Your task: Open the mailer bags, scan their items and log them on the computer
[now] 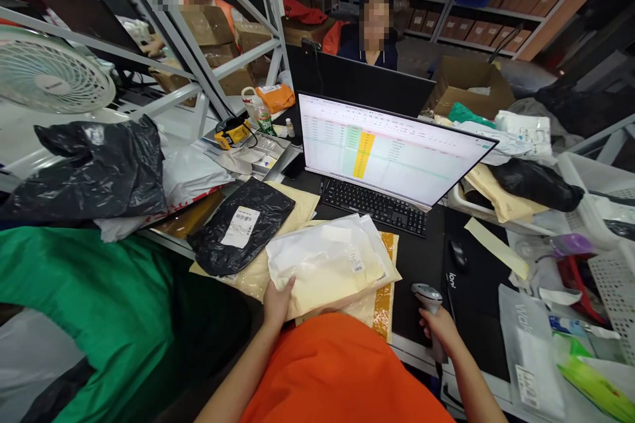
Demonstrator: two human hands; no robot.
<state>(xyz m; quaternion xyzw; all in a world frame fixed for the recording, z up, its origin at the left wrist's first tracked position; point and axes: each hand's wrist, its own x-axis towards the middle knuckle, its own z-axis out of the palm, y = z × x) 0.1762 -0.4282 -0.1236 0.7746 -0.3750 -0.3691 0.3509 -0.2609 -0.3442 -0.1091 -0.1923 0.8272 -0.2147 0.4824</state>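
Note:
My left hand [278,301] grips the near left edge of a whitish plastic mailer [317,254], thumb on top and fingers hidden beneath. The mailer carries a small barcode label near its right end and lies over yellowish padded envelopes [383,307]. In my right hand [439,329] is a grey barcode scanner [427,296], its head pointing up and left above the desk edge. Left of the mailer, a black plastic parcel [268,215] with a white shipping label [241,226] rests on another padded envelope.
A monitor [391,152] showing a spreadsheet stands behind a keyboard [374,205]; a mouse [458,255] is to the right. Black bags [99,172] and a fan [54,76] crowd the left. White baskets [615,284] and parcels line the right. A person [370,46] sits beyond the monitors.

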